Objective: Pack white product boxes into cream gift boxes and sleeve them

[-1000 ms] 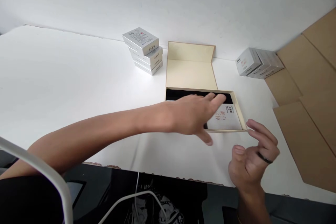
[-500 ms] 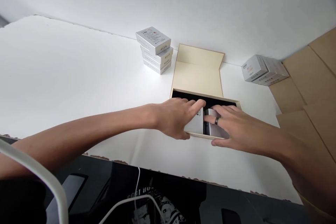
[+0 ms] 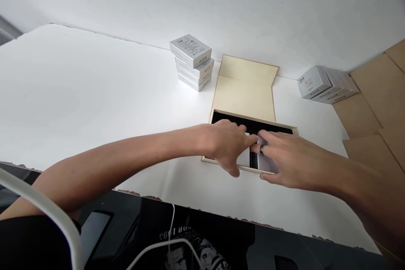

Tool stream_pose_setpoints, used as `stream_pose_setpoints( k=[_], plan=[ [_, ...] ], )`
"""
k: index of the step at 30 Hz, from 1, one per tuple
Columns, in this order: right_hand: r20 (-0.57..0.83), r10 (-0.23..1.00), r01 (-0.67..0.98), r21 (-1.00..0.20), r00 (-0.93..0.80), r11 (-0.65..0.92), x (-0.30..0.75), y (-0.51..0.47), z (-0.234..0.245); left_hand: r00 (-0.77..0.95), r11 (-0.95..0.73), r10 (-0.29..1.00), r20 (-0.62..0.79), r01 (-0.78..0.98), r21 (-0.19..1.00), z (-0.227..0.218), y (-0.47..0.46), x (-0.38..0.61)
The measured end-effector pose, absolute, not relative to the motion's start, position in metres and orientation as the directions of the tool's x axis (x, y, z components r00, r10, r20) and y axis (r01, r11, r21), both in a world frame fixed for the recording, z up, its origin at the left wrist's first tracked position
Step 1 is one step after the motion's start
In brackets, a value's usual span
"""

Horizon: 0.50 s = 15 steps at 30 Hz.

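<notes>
A beige gift box (image 3: 286, 128) lies open on the white table, its lid (image 3: 247, 86) folded back and its inside lined in black. Two small silver-white packs (image 3: 246, 158) lie side by side in its near half. My left hand (image 3: 226, 145) rests on the left pack with fingers stretched flat over it. My right hand (image 3: 284, 158), a dark ring on one finger, lies on the right pack with fingers spread flat. The fingertips of both hands meet over the gap between the packs. Much of both packs is hidden under my hands.
A stack of three silver packs (image 3: 193, 61) stands behind the box to the left. More white packs (image 3: 327, 84) lie at the back right. Brown cardboard sheets (image 3: 376, 105) cover the right side. The white wall is close behind. A white cable (image 3: 164, 247) hangs below the table's near edge.
One second ago my right hand hovered off the box to the right; it has come down onto the right pack. My left hand stays on the left pack. The view has shifted slightly.
</notes>
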State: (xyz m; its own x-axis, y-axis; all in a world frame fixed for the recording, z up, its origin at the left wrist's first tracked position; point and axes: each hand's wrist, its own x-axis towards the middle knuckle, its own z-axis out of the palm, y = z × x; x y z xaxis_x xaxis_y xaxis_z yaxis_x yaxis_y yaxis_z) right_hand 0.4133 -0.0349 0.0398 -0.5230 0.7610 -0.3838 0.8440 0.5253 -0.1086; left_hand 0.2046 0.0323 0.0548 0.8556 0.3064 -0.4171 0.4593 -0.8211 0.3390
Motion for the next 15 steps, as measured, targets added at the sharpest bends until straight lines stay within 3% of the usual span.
stream_pose_setpoints(
  k=[4, 8, 10, 11, 12, 15],
  plan=[
    [-0.384, 0.776, 0.866, -0.221, -0.5, 0.449, 0.432, -0.033, 0.06, 0.853, -0.791, 0.36, -0.377, 0.494, 0.36, 0.051, 0.03, 0.202],
    [-0.444, 0.765, 0.856, -0.443, -0.467, 0.266, 0.444, 0.019, 0.085, 0.849, -0.78, 0.388, -0.359, 0.51, 0.362, 0.048, 0.027, 0.198],
    [-0.31, 0.894, 0.86, -0.49, -0.325, 0.143, 0.444, 0.061, 0.08, 0.842, -0.767, 0.41, -0.35, 0.526, 0.368, 0.046, 0.025, 0.197],
    [-0.202, 0.956, 0.906, -0.407, -0.214, 0.116, 0.445, 0.081, 0.073, 0.838, -0.759, 0.427, -0.338, 0.536, 0.369, 0.045, 0.025, 0.197],
    [-0.086, 0.988, 0.964, -0.247, -0.125, 0.101, 0.446, 0.1, 0.064, 0.836, -0.754, 0.443, -0.322, 0.542, 0.371, 0.044, 0.024, 0.197],
    [0.004, 0.997, 0.992, -0.103, -0.073, 0.073, 0.455, 0.142, 0.033, 0.843, -0.743, 0.458, -0.284, 0.538, 0.399, 0.043, 0.023, 0.196]
  ],
)
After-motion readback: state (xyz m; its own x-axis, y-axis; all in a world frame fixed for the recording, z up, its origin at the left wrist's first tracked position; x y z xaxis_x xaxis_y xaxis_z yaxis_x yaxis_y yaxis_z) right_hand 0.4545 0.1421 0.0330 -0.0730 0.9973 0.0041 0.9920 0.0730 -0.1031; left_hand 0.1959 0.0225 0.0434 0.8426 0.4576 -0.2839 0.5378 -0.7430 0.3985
